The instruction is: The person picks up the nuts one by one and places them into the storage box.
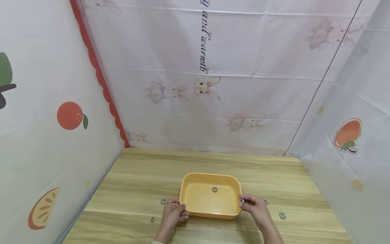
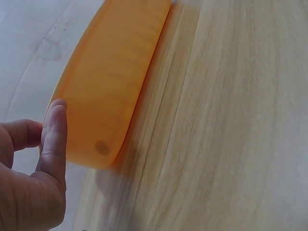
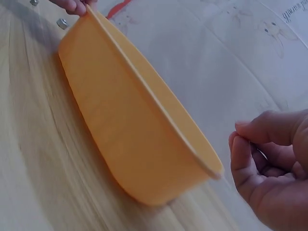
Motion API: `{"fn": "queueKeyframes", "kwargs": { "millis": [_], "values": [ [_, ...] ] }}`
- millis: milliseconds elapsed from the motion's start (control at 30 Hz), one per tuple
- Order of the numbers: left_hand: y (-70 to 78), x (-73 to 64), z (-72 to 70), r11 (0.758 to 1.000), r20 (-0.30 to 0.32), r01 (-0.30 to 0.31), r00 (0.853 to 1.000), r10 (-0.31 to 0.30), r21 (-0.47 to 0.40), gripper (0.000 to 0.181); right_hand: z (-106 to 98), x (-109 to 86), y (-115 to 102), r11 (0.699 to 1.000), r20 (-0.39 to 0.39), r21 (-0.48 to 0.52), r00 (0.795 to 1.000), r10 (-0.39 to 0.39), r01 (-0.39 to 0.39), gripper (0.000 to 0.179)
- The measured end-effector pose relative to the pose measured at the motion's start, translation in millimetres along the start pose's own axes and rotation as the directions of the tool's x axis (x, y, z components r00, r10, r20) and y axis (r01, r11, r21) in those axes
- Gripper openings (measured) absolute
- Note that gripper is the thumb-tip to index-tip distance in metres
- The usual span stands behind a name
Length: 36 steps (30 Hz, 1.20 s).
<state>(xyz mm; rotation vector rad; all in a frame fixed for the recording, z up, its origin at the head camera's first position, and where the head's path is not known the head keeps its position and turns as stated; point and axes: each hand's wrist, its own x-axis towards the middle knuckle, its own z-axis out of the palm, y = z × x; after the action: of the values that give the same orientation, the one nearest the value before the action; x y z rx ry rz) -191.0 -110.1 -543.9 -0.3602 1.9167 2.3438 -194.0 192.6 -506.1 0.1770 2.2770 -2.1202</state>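
A yellow plastic box (image 1: 210,215) stands on the wooden table, its open top facing up. One metal hex nut (image 1: 214,189) lies inside, near its back wall. At the box's near left corner, my left hand (image 1: 173,214) pinches the rim; the left wrist view shows a finger (image 2: 57,120) against the outer wall. Beside the right end, my right hand (image 1: 256,209) pinches another hex nut (image 1: 241,200) between thumb and finger. That nut is hidden by the fingers in the right wrist view, where the right hand (image 3: 272,168) is apart from the box.
Left of the box lie two loose nuts, one farther back (image 1: 163,201) and one nearer (image 1: 152,219). On the right, one nut (image 1: 266,201) sits partly behind the right hand and another nut (image 1: 282,215) farther right. Printed cloth walls (image 1: 195,132) enclose the table's back and sides.
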Motion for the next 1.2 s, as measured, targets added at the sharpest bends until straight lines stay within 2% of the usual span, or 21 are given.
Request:
{"fn": "queueKeyframes", "kwargs": {
  "millis": [133,300,467,567,867,933,1000,1200],
  "values": [
    [-0.7,-1.2,0.0,1.000,0.000,0.001,1.000,-0.001,0.001,0.036,6,4.8,-3,1.000,0.038,0.008,0.999,0.013,-0.013,0.037],
    [-1.8,-3.2,-2.3,1.000,-0.003,0.010,1.000,-0.010,0.008,0.036,14,10.9,-7,1.000,0.125,-0.007,0.992,0.026,-0.026,0.038],
    [-2.4,-2.6,-4.0,1.000,-0.006,0.018,1.000,-0.018,-0.001,0.037,21,20.3,-16,0.999,0.198,-0.045,0.980,0.014,-0.005,0.031],
    [-2.4,-2.0,-4.5,1.000,-0.005,0.018,1.000,-0.018,-0.002,0.037,27,26.8,-21,0.998,0.215,-0.069,0.976,0.021,-0.006,0.026],
    [0.1,-2.4,-6.2,0.999,0.003,0.034,0.999,-0.034,-0.020,0.038,44,43.0,-31,0.986,0.210,-0.150,0.973,0.097,-0.066,0.023],
    [1.4,-2.2,-6.3,0.999,0.007,0.037,0.999,-0.037,-0.028,0.038,47,48.1,-30,0.983,0.206,-0.168,0.972,0.110,-0.076,0.023],
    [9.5,-6.0,-5.0,0.999,0.012,0.043,0.999,-0.042,-0.031,0.037,50,53.8,-29,0.981,0.190,-0.178,0.975,0.116,-0.083,0.024],
    [9.7,-3.9,-6.3,0.998,0.012,0.045,0.999,-0.044,-0.043,0.038,56,65.8,-22,0.969,0.150,-0.231,0.981,0.123,-0.086,0.024]
  ]
}}
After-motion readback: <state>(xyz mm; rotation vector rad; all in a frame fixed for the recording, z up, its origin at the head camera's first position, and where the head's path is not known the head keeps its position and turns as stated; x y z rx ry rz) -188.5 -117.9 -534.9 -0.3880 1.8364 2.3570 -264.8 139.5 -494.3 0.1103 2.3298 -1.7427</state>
